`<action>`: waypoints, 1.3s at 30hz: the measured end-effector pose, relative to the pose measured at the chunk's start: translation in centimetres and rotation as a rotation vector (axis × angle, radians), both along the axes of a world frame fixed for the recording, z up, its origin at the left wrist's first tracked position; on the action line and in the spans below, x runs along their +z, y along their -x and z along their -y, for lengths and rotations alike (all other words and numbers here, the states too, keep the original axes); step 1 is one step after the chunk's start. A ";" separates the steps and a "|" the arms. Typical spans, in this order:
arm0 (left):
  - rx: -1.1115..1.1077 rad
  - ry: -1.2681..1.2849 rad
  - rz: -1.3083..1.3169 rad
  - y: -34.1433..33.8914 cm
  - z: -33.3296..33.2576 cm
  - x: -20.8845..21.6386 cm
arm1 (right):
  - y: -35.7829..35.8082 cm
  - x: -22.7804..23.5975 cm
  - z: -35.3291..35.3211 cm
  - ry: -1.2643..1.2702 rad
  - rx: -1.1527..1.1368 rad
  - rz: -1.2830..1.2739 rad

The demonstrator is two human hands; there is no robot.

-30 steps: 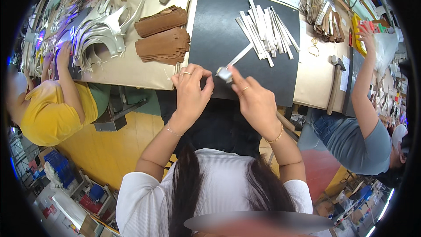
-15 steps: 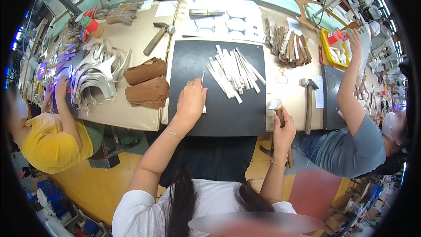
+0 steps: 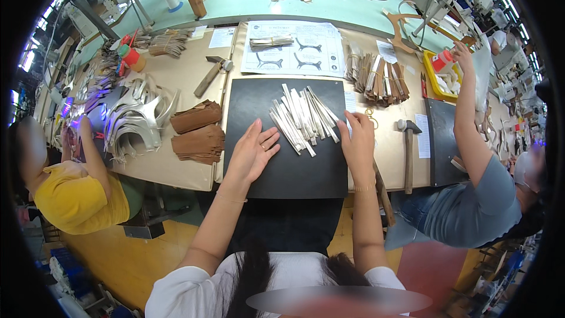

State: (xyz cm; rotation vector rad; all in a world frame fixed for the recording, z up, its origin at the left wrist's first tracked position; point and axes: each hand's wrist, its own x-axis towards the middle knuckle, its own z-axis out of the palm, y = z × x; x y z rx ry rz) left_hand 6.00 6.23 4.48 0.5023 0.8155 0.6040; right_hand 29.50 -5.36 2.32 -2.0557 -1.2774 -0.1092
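A loose pile of narrow whitish strips (image 3: 301,119) lies fanned out on a black mat (image 3: 288,179). My left hand (image 3: 253,154) is at the pile's left, fingers spread, palm turned toward the strips, nothing in it. To the right of the pile, over the mat's right edge, my right hand (image 3: 359,140) has its thumb and fingers apart and also holds nothing. A hammer's wooden handle (image 3: 384,195) sticks out past the table edge beside my right wrist; its head is hidden behind the hand.
Stacks of brown leather pieces (image 3: 199,142) and silvery curved pieces (image 3: 138,112) lie left. Two other hammers (image 3: 213,76) (image 3: 408,156) flank the mat. Printed sheets (image 3: 293,62) lie beyond it, bundled strips (image 3: 382,79) and a yellow tray (image 3: 441,76) right. Co-workers sit on both sides.
My left hand has let go of a white strip and opened. My right hand has released the hammer and moved up beside the pile. The view has shifted, showing more of the far table.
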 end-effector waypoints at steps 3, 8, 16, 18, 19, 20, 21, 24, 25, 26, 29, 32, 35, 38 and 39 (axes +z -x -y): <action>-0.010 0.048 0.025 -1.3 -1.3 0.0 | -0.1 -0.2 -4.6 0.305 -0.029 -0.059; -0.185 0.012 -0.037 -3.9 -4.2 -0.5 | 3.9 -0.2 -7.4 0.373 0.058 -0.112; -0.348 -0.087 -0.124 -6.3 -7.4 -1.9 | 7.4 -0.6 -7.4 0.280 0.135 -0.253; -0.332 -0.167 -0.132 -6.8 -6.6 -2.5 | 8.7 -1.0 -7.4 0.233 0.135 -0.201; -0.337 -0.200 -0.144 -6.9 -6.2 -2.7 | 9.5 -1.2 -7.3 0.162 0.136 -0.172; -0.339 -0.136 -0.006 -6.8 -6.1 -2.9 | 10.3 -1.4 -7.2 0.131 0.132 -0.162; -0.326 -0.131 -0.031 -6.7 -6.0 -2.9 | 11.1 -1.6 -7.1 0.092 0.140 -0.150; -0.310 -0.096 0.005 -6.0 -5.9 -2.9 | 12.3 -2.0 -6.4 -0.028 0.172 -0.169; -0.298 -0.098 0.014 -5.7 -5.8 -2.8 | 12.5 -2.1 -6.2 -0.084 0.186 -0.180; -0.300 -0.080 0.019 -5.5 -5.7 -2.8 | 12.6 -2.3 -6.1 -0.120 0.213 -0.197; -0.276 -0.222 0.012 -4.9 -4.8 -2.6 | 12.7 -2.5 -5.7 -0.200 0.290 -0.284; -0.142 -0.312 0.017 -4.6 -3.7 -2.2 | 12.9 -2.5 -5.5 -0.222 0.356 -0.368; -0.105 -0.424 -0.053 -4.2 -3.0 -1.4 | 13.3 -2.2 -5.3 -0.269 0.363 -0.335; -0.006 -0.520 -0.048 -3.6 -2.7 -0.3 | 13.5 -1.6 -5.0 -0.304 0.338 -0.356; 0.019 -0.565 -0.028 -3.3 -2.6 0.1 | 13.6 -1.4 -4.9 -0.300 0.328 -0.324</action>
